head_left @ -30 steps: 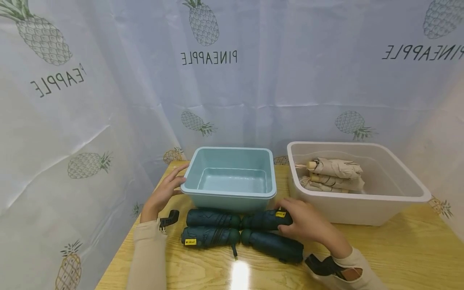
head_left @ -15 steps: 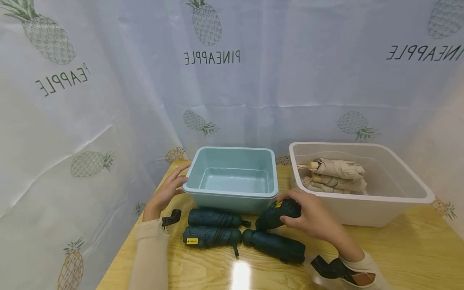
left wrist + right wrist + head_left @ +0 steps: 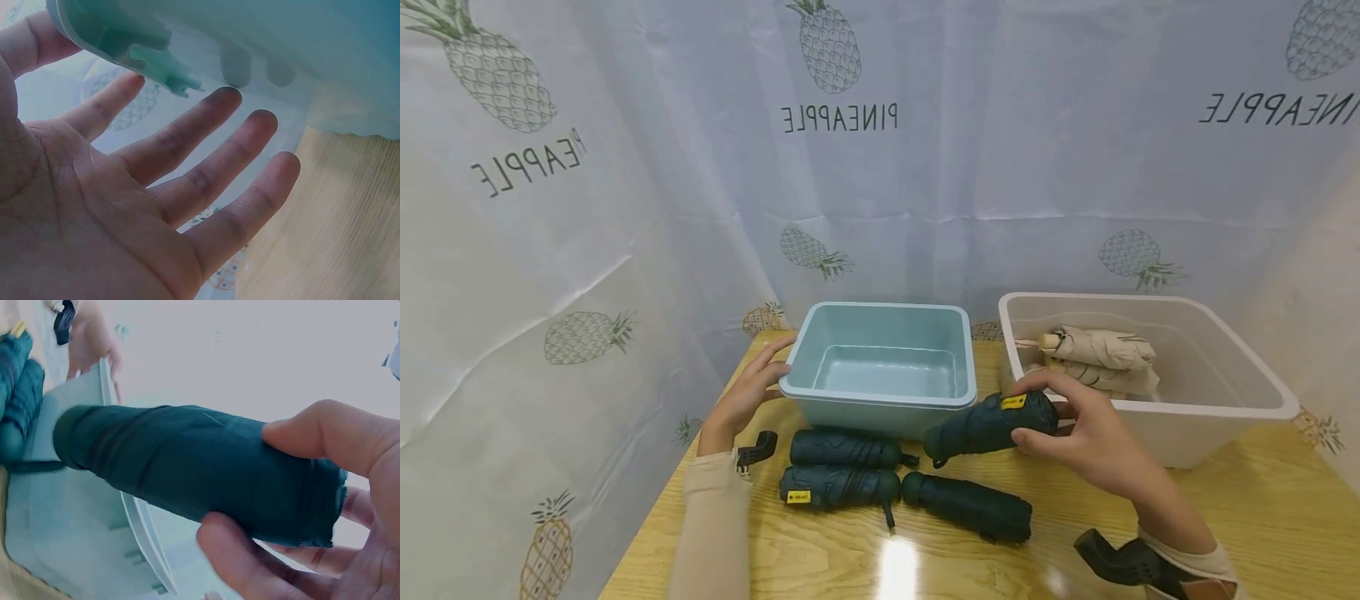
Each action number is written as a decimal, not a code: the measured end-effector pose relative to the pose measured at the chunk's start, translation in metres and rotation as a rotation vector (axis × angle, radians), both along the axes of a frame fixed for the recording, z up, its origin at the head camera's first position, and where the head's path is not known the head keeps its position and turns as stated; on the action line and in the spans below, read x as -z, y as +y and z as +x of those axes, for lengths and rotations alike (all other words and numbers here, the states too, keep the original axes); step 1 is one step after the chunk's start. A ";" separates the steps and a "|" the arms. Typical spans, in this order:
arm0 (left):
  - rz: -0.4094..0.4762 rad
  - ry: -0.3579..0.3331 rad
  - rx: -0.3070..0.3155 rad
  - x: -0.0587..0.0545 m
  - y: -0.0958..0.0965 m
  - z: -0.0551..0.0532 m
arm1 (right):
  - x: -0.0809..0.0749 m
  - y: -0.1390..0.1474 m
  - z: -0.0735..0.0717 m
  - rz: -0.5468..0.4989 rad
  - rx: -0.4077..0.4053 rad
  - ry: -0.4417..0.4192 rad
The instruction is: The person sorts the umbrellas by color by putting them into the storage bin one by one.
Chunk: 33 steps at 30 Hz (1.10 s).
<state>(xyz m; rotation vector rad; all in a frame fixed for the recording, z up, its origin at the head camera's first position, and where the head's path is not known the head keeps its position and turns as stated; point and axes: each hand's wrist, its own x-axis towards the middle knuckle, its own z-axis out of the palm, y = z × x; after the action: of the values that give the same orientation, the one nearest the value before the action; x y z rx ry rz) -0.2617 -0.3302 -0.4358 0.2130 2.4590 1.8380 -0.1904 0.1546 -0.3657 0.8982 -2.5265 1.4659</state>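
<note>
My right hand (image 3: 1090,433) grips a folded dark green umbrella (image 3: 985,427) by its wide end, between thumb and fingers. The right wrist view shows this umbrella (image 3: 187,469) raised, its rounded handle end pointing away from the palm. At the left end of a light blue bin (image 3: 880,400), my left hand (image 3: 747,404) rests with fingers spread. Its thumb touches the rim in the left wrist view, where the left hand's fingers (image 3: 206,187) lie straight beside the bin wall. Three more dark green umbrellas (image 3: 842,487) lie on the table before the bin, one to the right of the other two.
A larger white bin (image 3: 1210,425) stands at the right, holding several folded beige umbrellas (image 3: 1105,348). The wooden table (image 3: 820,558) reaches toward me, and a pineapple-print curtain (image 3: 925,183) hangs close behind both bins.
My right hand has lifted one dark green umbrella from the far right of the group and moved it right and up. The left hand stays at the blue bin's rim.
</note>
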 end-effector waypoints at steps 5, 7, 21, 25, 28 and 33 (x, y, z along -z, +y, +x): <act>0.011 0.001 0.005 0.000 0.001 0.000 | -0.003 0.001 0.001 -0.101 -0.049 -0.088; 0.013 -0.002 0.006 0.001 0.001 -0.001 | -0.003 0.000 0.001 -0.151 -0.082 -0.131; 0.037 -0.008 0.008 0.000 0.002 -0.002 | 0.007 -0.010 -0.005 -0.442 -0.205 -0.270; 0.035 -0.004 0.001 0.000 0.001 -0.001 | 0.005 -0.018 -0.005 -0.472 -0.166 -0.310; 0.045 -0.005 0.005 0.001 0.001 -0.001 | 0.001 -0.026 -0.006 -0.476 -0.137 -0.325; 0.049 -0.009 0.010 0.000 0.000 -0.001 | -0.008 -0.042 -0.017 -0.470 -0.087 -0.394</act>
<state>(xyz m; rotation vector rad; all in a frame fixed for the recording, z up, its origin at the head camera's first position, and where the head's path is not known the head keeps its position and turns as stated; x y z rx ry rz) -0.2624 -0.3305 -0.4359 0.2188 2.4041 1.8925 -0.2073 0.1121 -0.3581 0.6999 -2.2127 2.3263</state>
